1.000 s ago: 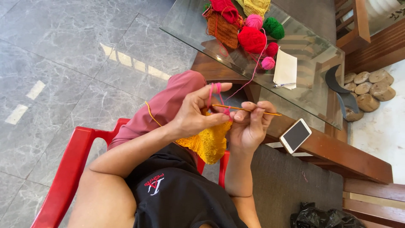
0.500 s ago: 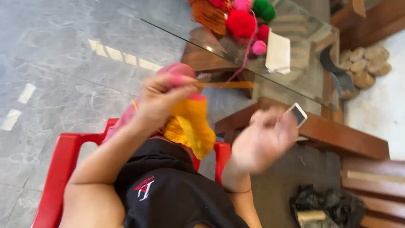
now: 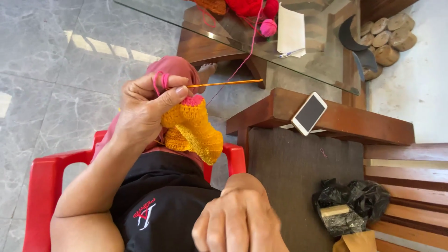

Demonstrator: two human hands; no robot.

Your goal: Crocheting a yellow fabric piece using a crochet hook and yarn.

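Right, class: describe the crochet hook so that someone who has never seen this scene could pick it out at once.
Start at the red plastic chair and follow the person's left hand up from it. That hand's fingers pinch an orange knitted piece, and the crochet hook juts out sideways from them toward the glass table. It is the only thin, straight, orange-gold rod there, with pink yarn running past it.

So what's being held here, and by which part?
The left hand pinches the yellow crochet piece at its pink top edge, with the hook. The right hand holds nothing visible.
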